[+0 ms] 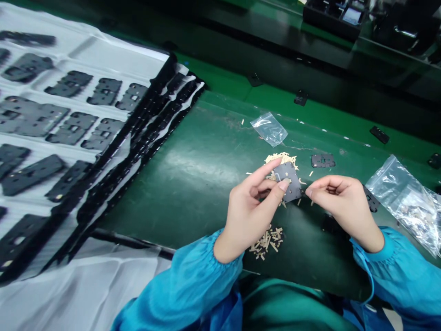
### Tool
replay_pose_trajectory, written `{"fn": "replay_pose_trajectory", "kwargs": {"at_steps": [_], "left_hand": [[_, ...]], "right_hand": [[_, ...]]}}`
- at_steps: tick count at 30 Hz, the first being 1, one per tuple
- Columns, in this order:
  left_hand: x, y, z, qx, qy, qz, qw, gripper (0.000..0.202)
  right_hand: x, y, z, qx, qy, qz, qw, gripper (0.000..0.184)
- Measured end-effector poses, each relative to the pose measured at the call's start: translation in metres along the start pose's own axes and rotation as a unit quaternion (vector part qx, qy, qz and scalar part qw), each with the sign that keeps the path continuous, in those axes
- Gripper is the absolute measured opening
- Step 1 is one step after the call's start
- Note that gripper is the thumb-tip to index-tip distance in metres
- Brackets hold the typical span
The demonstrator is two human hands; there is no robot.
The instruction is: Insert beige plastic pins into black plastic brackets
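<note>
My left hand (253, 202) grips a dark grey plastic plate (292, 177) with small cut-outs, thumb on its face and fingers at its upper edge and behind. Close to the plate's right edge, my right hand (341, 202) is closed in a pinch of thumb and forefinger. A small dark bit shows at those fingertips, too small to name. Behind the plate lies a heap of small pale strips (287, 158). A second pile of strips (267, 242) lies below my left wrist. Another dark plate (323, 160) rests flat beyond my right hand.
On the left, stacked black-edged trays (113, 50) hold several dark plates (105, 91). A small clear bag (269, 128) lies towards the back of the green table (165, 184). At the right is a larger clear bag (409, 202) with small parts. Black bins (334, 18) stand at the back right.
</note>
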State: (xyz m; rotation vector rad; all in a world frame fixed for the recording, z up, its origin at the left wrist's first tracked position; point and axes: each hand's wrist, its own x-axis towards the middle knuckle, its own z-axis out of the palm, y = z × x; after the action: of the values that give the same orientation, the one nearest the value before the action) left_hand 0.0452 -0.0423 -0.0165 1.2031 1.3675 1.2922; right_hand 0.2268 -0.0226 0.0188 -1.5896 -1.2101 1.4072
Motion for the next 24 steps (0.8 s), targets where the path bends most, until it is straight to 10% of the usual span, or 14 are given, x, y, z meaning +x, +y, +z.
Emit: {"fn": "replay_pose_trajectory", "kwargs": {"at_steps": [24], "left_hand": [[-0.0104,-0.0014,0.0009,0.127,0.036,0.138,0.982,0.041]], "right_hand": [[-0.0037,0.0052,0.0046,-0.057,0.011,-0.025,0.998,0.011]]}}
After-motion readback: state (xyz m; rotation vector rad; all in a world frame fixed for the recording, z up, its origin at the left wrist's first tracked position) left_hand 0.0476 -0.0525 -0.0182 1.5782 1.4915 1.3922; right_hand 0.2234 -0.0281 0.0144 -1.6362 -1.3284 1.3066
